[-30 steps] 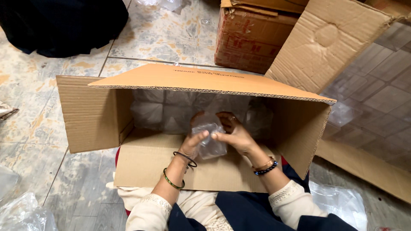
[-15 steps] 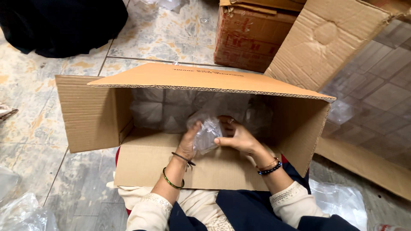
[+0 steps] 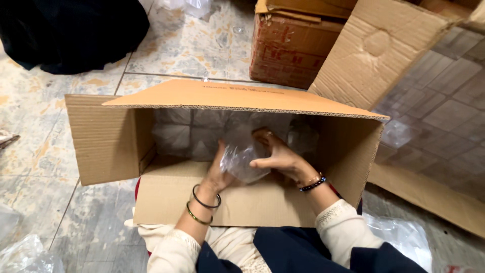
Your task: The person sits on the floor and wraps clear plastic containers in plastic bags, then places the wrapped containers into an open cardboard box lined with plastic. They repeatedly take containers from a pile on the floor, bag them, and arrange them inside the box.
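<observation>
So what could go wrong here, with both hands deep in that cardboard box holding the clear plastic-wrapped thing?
The clear plastic packet looks slick and crinkly, so it might slip from the left hand or right hand. The top flap overhangs the cardboard box and shades the inside, so the person may misjudge where it fits among the wrapped packets stacked at the back. Pushing hard could crush them.
</observation>
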